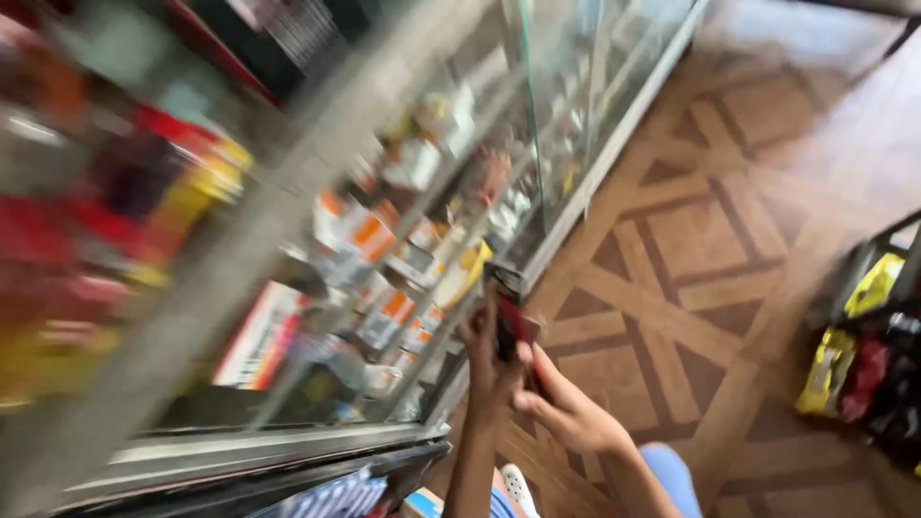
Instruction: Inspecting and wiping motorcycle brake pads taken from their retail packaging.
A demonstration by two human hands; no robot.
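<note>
Brown floor tiles [710,240] with a pale criss-cross pattern fill the right half of the view, and a long glass display case [422,240] runs along the left, its metal base meeting the floor in a slanting line. Everything is smeared by motion, so small details are hard to read.

Both hands meet just beside the front lower edge of the case, near its closer end. The left hand [487,360] reaches up from below, fingers wrapped around a small dark packet [508,321] with a red patch on it. The right hand [566,408] comes in from the lower right and touches the same packet from underneath, its fingers curled against it; whether it truly grips or only steadies the packet cannot be told through the blur. The packet stands roughly upright, its top end close to the glass front, though it is unclear if it touches the glass.

Inside the case, shelves carry orange-and-white boxes [369,235] and other small goods too blurred to identify. A yellow packet [467,269] sits behind the glass just left of the hands. On top of the case, at the far left, lie red and yellow wrapped goods [144,192].

At the right edge of the floor stands a dark wire rack [878,254] holding yellow bags [830,369] and red ones, well apart from the hands. Below the hands, a white shoe [518,484] and blue trouser leg [672,475] show.
</note>
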